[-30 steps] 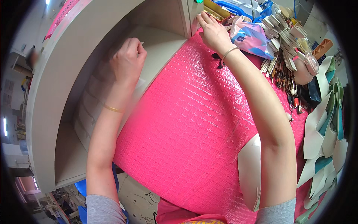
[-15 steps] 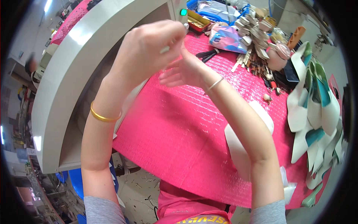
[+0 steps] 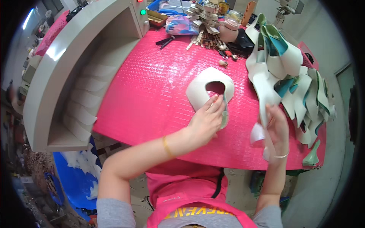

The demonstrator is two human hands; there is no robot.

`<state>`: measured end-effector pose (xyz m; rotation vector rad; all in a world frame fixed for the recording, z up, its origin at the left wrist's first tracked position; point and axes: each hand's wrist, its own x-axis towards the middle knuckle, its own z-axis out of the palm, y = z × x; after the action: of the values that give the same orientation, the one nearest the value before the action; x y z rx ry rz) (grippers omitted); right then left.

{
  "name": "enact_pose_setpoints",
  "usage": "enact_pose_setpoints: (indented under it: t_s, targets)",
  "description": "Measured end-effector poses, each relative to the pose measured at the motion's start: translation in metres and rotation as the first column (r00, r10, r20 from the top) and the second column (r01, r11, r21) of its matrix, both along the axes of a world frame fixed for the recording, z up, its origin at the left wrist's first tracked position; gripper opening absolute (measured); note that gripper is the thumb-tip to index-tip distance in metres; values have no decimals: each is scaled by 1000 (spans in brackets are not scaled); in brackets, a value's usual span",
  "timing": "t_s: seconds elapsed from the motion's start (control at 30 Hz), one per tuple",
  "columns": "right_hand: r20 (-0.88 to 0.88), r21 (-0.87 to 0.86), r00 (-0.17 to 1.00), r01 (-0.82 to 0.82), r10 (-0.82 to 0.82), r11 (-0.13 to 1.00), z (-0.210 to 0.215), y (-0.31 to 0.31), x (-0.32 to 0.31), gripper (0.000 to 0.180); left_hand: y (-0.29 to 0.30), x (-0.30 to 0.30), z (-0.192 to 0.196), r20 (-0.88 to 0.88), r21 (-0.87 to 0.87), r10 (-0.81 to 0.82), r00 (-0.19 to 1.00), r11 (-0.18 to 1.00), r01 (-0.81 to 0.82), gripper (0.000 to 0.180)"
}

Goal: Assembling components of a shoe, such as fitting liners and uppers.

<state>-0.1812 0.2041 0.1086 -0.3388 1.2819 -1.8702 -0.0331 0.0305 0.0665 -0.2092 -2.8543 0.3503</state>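
Note:
A white shoe upper (image 3: 197, 91) with a rounded opening and a pale green lining edge lies on the pink table covering. My left hand (image 3: 205, 123) rests against its near side, fingers stretched out and fingertips at the opening's rim; the thumb is mostly hidden. Farther right, my right hand (image 3: 278, 127) has its fingers closed on a thin white strip (image 3: 269, 146) that hangs down, somewhat blurred. Beside that hand is a curled white piece (image 3: 257, 135). A pile of white shoe uppers (image 3: 264, 81) with green and teal linings stands just beyond it.
At the left stands a grey arched machine (image 3: 42, 95) with white pieces (image 3: 89, 85) inside. Along the far edge are black tweezers (image 3: 165, 41), a colourful packet (image 3: 180, 24) and bundled strips (image 3: 205, 19). A green shoe-shaped piece (image 3: 311, 155) lies near the right corner. A blue chair (image 3: 72, 190) is below left.
My hands have come apart from near the machine. The left now touches the shoe upper; the right has moved rightward and taken hold of a white strip. The view has shifted right.

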Motion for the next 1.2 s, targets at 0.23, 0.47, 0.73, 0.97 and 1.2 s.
enact_pose_setpoints:
  t_s: [0.23,0.47,0.73,0.97,1.2]
  targets:
    - [-103,76,977,196,-188,978,-33,47,18,36,-10,-32,27,531,432,-241,813,902,-15,19]
    - [-313,-274,922,144,-229,951,3,-20,49,35,-22,13,52,108,964,-40,993,-239,-114,25]
    - [-415,-435,875,49,-249,899,22,-70,84,39,-21,29,58,-92,740,70,993,-663,115,35]
    - [-543,-385,794,53,-272,921,25,-78,85,31,-8,28,67,-175,683,103,979,-703,196,46]
    - [-571,-339,780,59,-255,939,26,-80,86,30,-11,33,64,-181,714,42,983,-682,160,52]
